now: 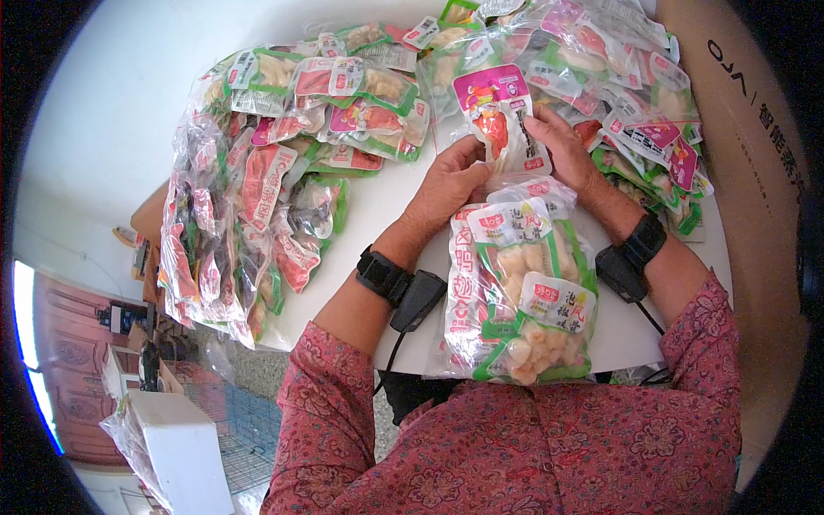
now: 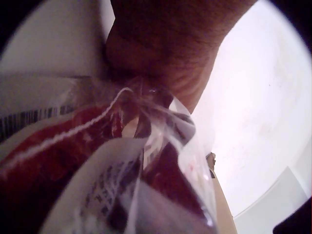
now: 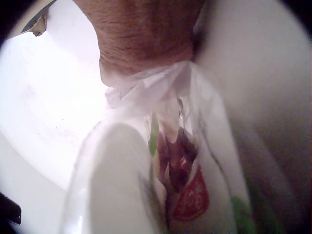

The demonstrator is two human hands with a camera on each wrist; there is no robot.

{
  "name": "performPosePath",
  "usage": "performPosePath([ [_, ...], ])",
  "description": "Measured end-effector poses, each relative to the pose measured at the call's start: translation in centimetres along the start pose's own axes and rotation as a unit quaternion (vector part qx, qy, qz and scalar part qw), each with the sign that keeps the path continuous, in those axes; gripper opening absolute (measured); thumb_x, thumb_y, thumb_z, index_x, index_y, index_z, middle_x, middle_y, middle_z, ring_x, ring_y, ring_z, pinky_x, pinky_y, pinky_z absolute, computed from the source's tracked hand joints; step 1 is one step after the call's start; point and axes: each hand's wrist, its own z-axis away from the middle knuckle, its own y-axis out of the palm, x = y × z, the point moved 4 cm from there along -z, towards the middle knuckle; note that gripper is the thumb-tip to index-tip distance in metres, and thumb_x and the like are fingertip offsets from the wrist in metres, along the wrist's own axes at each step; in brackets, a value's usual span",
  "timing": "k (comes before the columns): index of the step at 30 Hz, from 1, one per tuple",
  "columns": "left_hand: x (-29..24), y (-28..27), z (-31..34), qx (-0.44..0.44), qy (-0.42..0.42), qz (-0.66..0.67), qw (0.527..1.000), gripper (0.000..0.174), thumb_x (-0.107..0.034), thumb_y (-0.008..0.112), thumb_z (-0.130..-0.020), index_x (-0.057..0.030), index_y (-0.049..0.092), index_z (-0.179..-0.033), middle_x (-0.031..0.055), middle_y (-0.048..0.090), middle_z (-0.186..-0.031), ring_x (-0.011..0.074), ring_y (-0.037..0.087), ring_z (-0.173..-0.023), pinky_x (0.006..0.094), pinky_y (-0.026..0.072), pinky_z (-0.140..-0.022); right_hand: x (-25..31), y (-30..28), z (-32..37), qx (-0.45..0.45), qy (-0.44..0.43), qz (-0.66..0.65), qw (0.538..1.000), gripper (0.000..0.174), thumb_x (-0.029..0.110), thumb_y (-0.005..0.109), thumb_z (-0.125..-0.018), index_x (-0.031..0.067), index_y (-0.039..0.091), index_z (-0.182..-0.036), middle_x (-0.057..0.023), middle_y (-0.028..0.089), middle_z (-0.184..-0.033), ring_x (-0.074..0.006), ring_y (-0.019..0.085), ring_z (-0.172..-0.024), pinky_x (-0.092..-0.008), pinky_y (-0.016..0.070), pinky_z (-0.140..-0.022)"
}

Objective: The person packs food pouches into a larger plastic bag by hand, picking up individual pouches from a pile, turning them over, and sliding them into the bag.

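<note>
In the head view both hands hold a small magenta-and-white food packet (image 1: 495,120) upright over the table. The left hand (image 1: 453,182) grips its lower left edge with curled fingers and thumb. At its right edge the right hand (image 1: 562,148) pinches it, thumb in front. Just below the hands, near the person's body, lies a clear bag (image 1: 463,296) filled with several packets, some green and white. In the left wrist view, clear plastic and packets (image 2: 112,170) cover the fingers. Whitish plastic (image 3: 117,170) hides the fingers in the right wrist view.
A large heap of packets in clear plastic (image 1: 257,184) covers the table's left side. Another heap (image 1: 644,129) lies at the back right. A cardboard box (image 1: 747,172) stands along the right side. A white box (image 1: 180,446) and a wire cage (image 1: 232,412) are at the lower left.
</note>
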Motion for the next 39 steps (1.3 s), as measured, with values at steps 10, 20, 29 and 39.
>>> performPosePath([
  [10,-0.3,0.4,0.1,0.001,0.007,0.028,1.0,0.03,-0.007,0.049,-0.082,-0.0051,0.048,-0.112,-0.0029,0.053,-0.069,0.0005,0.039,-0.046,0.0156,0.03,-0.04,-0.2,-0.4,-0.2,0.017,-0.026,-0.01,0.999,0.027,0.022,0.045,-0.087,0.0026,0.049,-0.105,-0.0039,0.055,-0.093,-0.0106,0.053,-0.085,-0.0246,0.0425,-0.075],
  [20,-0.5,0.5,0.3,-0.016,-0.003,0.044,0.999,0.027,-0.007,0.047,-0.083,-0.0065,0.048,-0.11,-0.0034,0.053,-0.068,0.0002,0.039,-0.046,0.0154,0.0294,-0.039,0.2,0.0,-0.1,0.023,-0.037,-0.013,0.999,0.025,0.02,0.047,-0.087,0.0022,0.049,-0.104,-0.003,0.054,-0.092,-0.0095,0.052,-0.084,-0.0244,0.043,-0.074],
  [29,-0.1,0.2,0.2,-0.057,-0.005,0.035,0.998,0.03,-0.01,0.044,-0.087,-0.0099,0.046,-0.116,-0.0026,0.056,-0.075,0.0003,0.038,-0.047,0.0151,0.0289,-0.039,-0.1,0.0,-0.3,0.031,-0.044,-0.036,0.998,0.023,0.021,0.048,-0.087,0.0034,0.05,-0.102,-0.0021,0.055,-0.09,-0.0083,0.052,-0.082,-0.0232,0.0436,-0.072],
  [39,-0.4,-0.1,0.2,-0.047,-0.016,0.124,0.991,0.026,-0.015,0.045,-0.088,-0.0068,0.05,-0.112,-0.0057,0.054,-0.072,-0.0002,0.036,-0.045,0.0139,0.0268,-0.038,0.6,0.5,0.4,0.024,0.002,-0.006,1.0,0.037,0.027,0.048,-0.085,0.0066,0.043,-0.116,-0.005,0.056,-0.099,-0.0153,0.056,-0.087,-0.0294,0.046,-0.072],
])
